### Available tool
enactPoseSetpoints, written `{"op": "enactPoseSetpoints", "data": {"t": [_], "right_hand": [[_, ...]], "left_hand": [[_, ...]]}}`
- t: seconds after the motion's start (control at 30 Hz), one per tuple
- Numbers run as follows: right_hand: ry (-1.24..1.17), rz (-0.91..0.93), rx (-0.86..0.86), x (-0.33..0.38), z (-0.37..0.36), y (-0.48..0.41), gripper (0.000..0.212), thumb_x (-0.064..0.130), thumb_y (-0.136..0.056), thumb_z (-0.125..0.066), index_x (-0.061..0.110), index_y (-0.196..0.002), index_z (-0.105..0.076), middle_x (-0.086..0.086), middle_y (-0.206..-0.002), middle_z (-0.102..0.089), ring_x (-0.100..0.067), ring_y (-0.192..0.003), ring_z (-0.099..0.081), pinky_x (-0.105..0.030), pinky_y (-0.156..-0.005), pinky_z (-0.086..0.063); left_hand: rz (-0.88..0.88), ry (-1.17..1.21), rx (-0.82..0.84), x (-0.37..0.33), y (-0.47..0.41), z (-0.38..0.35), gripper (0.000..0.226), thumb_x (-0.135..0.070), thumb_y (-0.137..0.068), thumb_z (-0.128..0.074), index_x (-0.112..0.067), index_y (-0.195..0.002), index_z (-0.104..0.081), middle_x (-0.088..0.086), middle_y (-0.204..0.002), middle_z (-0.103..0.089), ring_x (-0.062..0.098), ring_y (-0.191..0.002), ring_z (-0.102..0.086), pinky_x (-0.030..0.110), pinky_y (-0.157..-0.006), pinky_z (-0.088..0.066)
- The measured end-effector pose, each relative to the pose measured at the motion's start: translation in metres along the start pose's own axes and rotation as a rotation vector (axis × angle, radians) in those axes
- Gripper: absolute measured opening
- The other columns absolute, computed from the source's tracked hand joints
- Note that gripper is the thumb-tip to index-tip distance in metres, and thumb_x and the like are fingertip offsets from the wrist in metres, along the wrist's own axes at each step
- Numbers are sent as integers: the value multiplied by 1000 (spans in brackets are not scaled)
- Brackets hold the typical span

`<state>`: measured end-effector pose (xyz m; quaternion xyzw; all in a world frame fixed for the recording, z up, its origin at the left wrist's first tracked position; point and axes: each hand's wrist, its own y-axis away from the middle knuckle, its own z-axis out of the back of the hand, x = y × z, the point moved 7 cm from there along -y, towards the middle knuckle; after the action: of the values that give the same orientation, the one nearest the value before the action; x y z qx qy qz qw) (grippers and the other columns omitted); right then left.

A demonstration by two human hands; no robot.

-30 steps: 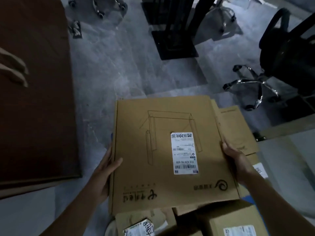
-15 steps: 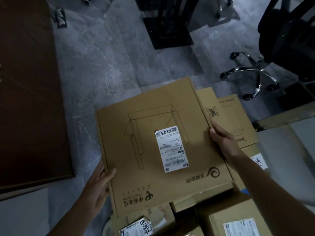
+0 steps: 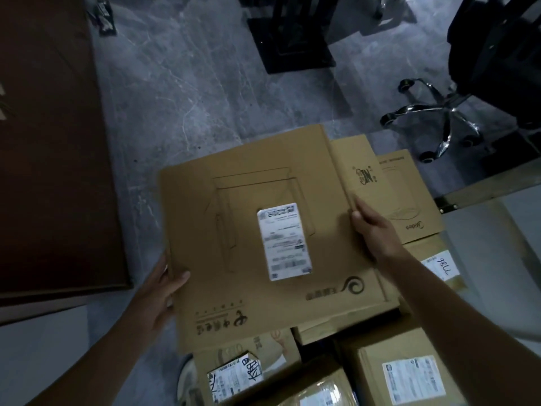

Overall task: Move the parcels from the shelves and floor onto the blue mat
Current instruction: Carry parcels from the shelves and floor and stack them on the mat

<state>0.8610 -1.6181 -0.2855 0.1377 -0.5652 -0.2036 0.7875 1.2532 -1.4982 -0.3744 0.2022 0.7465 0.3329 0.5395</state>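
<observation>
Two edge grips, left hand [image 3: 158,291] and right hand [image 3: 374,230], on flat carton [image 3: 328,230] above parcels [image 3: 371,364].

Flat box [image 3: 263,230] atop pile [image 3: 409,361], left hand [image 3: 158,291] at its left edge, right hand [image 3: 374,230] at its right edge. Beneath that right edge, second box [image 3: 360,171]; right of that, third box [image 3: 409,200]. On floor [image 3: 175,98]: board [image 3: 49,142] left, stand [image 3: 292,39] behind, chair [image 3: 439,118] far right

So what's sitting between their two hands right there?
In the head view, a large flat cardboard parcel spans the gap: the left hand grips its left edge, the right hand its right edge.
</observation>
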Motion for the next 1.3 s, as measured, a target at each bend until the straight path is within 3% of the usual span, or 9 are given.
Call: {"op": "enactPoseSetpoints", "data": {"t": [0.17,0.27,0.37,0.53,0.73,0.9,1.07,1.17,1.3], "right_hand": [[110,-26,-150,0,80,-26,42,19,-101,-50,31,-141,-49,3,-142,-53,-14,-126,-48,-33,-109,-37],[168,-73,-228,-13,99,-34,42,20,-100,-51,28,-142,-48,-2,-141,-54,-17,-124,-49,-33,-107,-38],[201,-108,-321,-27,101,-38,42,23,-103,-43,30,-144,-45,-6,-144,-50,-21,-121,-48,-33,-98,-38],[273,-95,-344,-32,95,-41,43,23,-105,-34,31,-147,-39,-6,-151,-42,-29,-136,-39,-45,-114,-31],[352,-46,-316,-20,91,-43,44,26,-105,-35,29,-148,-37,-8,-149,-43,-30,-136,-39,-44,-113,-30],[611,35,-354,-7,90,-26,56,41,-102,-37,20,-153,-24,-14,-152,-33,-34,-139,-32,-53,-114,-26],[514,-61,-384,-16,88,-13,66,57,-99,-34,16,-151,-29,-18,-150,-36,-36,-139,-33,-52,-112,-29],[434,-63,-294,-21,80,-11,61,57,-99,-30,16,-144,-41,-17,-141,-50,-37,-130,-45,-47,-105,-37],[359,-39,-208,-18,49,-4,58,53,-100,-34,19,-147,-37,-12,-146,-48,-33,-134,-43,-42,-109,-34]], "left_hand": [[13,-11,161,-10,-6,-57,70,-20,-80,-73,-45,-139,-45,-25,-127,-62,-2,-114,-60,36,-84,-47],[-42,17,223,-21,-9,-77,64,-20,-83,-71,-38,-140,-48,-14,-134,-60,9,-125,-56,38,-99,-47],[-104,12,313,-29,-9,-89,55,-17,-90,-65,-31,-141,-49,-6,-139,-58,11,-128,-53,29,-103,-46],[-94,26,336,-21,-11,-88,56,-17,-91,-63,-25,-144,-46,0,-142,-55,18,-132,-50,40,-112,-35],[-31,32,311,-16,-12,-86,51,-24,-88,-65,-30,-137,-53,-1,-137,-59,17,-126,-56,40,-102,-40],[30,-41,246,-15,-6,-105,59,-36,-75,-78,-44,-129,-56,-7,-130,-64,16,-121,-60,44,-103,-44],[53,-65,68,-9,-8,-103,68,-57,-65,-80,-55,-126,-53,-10,-131,-61,18,-123,-54,52,-104,-42],[94,-74,33,-2,-9,-97,67,-58,-61,-81,-50,-122,-57,-6,-125,-65,21,-118,-58,49,-92,-51],[95,-62,-50,2,-3,-59,50,-52,-67,-79,-48,-114,-65,-7,-114,-71,21,-106,-64,44,-78,-56]]}}
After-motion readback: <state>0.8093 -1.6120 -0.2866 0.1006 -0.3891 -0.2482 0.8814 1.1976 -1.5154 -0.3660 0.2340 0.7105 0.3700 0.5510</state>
